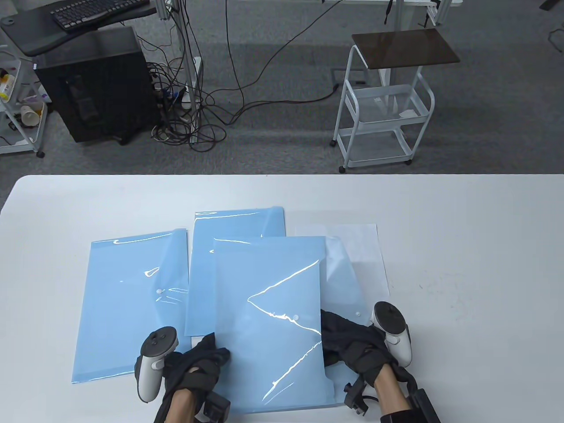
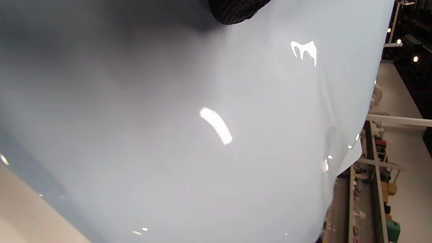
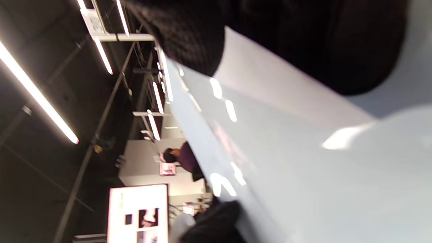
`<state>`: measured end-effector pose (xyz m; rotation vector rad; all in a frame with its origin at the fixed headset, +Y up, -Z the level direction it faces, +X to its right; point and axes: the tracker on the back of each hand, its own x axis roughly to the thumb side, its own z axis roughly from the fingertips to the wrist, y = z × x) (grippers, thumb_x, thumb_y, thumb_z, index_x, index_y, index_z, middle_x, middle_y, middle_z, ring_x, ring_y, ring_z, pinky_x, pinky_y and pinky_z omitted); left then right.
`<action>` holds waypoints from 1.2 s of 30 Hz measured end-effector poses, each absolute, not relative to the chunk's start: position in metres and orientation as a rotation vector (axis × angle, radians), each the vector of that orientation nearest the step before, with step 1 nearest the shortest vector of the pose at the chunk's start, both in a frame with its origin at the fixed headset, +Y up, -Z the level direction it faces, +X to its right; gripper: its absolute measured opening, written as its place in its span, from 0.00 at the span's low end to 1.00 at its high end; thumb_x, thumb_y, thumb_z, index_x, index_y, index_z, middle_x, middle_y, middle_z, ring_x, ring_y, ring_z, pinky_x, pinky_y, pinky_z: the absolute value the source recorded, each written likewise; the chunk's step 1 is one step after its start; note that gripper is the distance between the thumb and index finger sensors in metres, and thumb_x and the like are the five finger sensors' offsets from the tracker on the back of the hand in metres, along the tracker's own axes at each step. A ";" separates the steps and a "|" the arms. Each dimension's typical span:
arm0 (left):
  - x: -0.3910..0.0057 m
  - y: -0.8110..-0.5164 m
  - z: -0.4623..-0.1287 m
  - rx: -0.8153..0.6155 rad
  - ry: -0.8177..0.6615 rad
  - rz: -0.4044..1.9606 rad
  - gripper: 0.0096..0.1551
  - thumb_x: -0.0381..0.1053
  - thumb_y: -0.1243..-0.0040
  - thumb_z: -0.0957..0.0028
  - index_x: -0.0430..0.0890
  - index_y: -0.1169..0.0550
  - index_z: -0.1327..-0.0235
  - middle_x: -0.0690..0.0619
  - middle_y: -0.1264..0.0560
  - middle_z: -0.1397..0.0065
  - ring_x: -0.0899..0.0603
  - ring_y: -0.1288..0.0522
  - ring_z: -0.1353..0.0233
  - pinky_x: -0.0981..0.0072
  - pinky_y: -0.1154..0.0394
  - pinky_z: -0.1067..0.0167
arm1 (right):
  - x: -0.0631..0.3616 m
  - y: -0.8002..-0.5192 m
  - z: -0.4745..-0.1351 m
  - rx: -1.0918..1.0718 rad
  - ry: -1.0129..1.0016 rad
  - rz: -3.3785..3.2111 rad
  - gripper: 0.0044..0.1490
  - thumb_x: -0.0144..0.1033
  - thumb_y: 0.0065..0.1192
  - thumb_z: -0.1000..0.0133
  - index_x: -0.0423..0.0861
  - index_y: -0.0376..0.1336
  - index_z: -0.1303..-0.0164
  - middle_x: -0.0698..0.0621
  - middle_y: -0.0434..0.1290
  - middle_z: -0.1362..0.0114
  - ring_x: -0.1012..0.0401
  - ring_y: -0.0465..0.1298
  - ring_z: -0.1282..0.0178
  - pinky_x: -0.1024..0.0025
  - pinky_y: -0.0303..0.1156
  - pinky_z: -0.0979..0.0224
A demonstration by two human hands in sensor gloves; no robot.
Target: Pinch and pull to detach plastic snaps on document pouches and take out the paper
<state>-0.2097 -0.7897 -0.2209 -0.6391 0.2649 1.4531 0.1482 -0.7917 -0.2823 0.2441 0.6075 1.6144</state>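
Left hand (image 1: 194, 368) enters from the near edge, fingers (image 1: 216, 350) curled against the pouch's left edge. Right hand (image 1: 359, 352) reaches in opposite, fingers (image 1: 332, 326) hidden under the pouch's right side. Both wrists low.

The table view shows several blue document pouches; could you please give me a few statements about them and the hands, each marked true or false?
1. Both hands hold the front pouch, one at each side edge. True: the left hand is at its left edge, the right hand at its right.
2. The front pouch lies over part of the middle pouch. True.
3. A white sheet of paper lies on the table, to the right of the pouches. True.
4. The left pouch is being lifted by the left hand. False: it lies flat on the table, and that hand holds the front pouch.
5. The pouches are red. False: they are light blue.
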 end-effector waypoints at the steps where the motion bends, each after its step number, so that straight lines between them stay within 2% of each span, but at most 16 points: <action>1: -0.209 -0.789 -0.221 -0.637 0.266 1.442 0.28 0.39 0.50 0.37 0.44 0.39 0.23 0.49 0.27 0.25 0.37 0.22 0.32 0.47 0.24 0.36 | 0.147 -0.791 -0.282 0.225 0.589 1.654 0.42 0.33 0.71 0.44 0.34 0.57 0.22 0.36 0.79 0.32 0.44 0.85 0.46 0.48 0.84 0.50; 4: -0.210 -0.790 -0.220 -0.640 0.266 1.453 0.28 0.40 0.50 0.37 0.44 0.39 0.23 0.49 0.27 0.25 0.37 0.21 0.32 0.47 0.23 0.36 | 0.145 -0.788 -0.282 0.160 0.511 1.708 0.37 0.30 0.73 0.46 0.35 0.62 0.28 0.42 0.84 0.40 0.49 0.87 0.54 0.52 0.85 0.56; 6: -0.211 -0.790 -0.220 -0.640 0.265 1.471 0.28 0.41 0.50 0.36 0.44 0.39 0.23 0.49 0.27 0.25 0.37 0.21 0.32 0.47 0.23 0.36 | 0.144 -0.785 -0.281 0.130 0.469 1.755 0.34 0.30 0.73 0.46 0.36 0.65 0.30 0.43 0.85 0.43 0.50 0.88 0.56 0.53 0.85 0.58; 14: -0.216 -0.789 -0.219 -0.611 0.283 1.474 0.27 0.42 0.50 0.36 0.44 0.38 0.24 0.49 0.26 0.26 0.38 0.20 0.33 0.49 0.22 0.38 | 0.143 -0.767 -0.272 0.017 0.224 2.114 0.32 0.29 0.72 0.46 0.35 0.66 0.32 0.42 0.85 0.46 0.51 0.87 0.61 0.55 0.85 0.62; 19: -0.223 -0.785 -0.217 -0.570 0.306 1.459 0.26 0.41 0.50 0.37 0.43 0.37 0.25 0.48 0.25 0.29 0.39 0.18 0.37 0.51 0.20 0.41 | 0.154 -0.757 -0.271 -0.050 0.168 2.141 0.32 0.27 0.71 0.46 0.34 0.66 0.32 0.41 0.84 0.46 0.51 0.87 0.62 0.55 0.85 0.64; 27: -0.234 -0.782 -0.217 -0.539 0.319 1.478 0.26 0.40 0.50 0.38 0.43 0.37 0.25 0.47 0.24 0.30 0.41 0.16 0.42 0.54 0.18 0.46 | 0.190 -0.736 -0.275 -0.124 0.128 2.127 0.31 0.26 0.69 0.46 0.34 0.66 0.31 0.40 0.84 0.45 0.51 0.87 0.63 0.55 0.85 0.65; 36: -0.238 -0.782 -0.217 -0.530 0.349 1.464 0.26 0.39 0.50 0.38 0.43 0.36 0.26 0.47 0.24 0.31 0.42 0.15 0.45 0.56 0.17 0.49 | 0.257 -0.707 -0.282 -0.260 0.076 2.104 0.29 0.23 0.64 0.45 0.36 0.66 0.32 0.39 0.83 0.44 0.50 0.85 0.62 0.53 0.83 0.63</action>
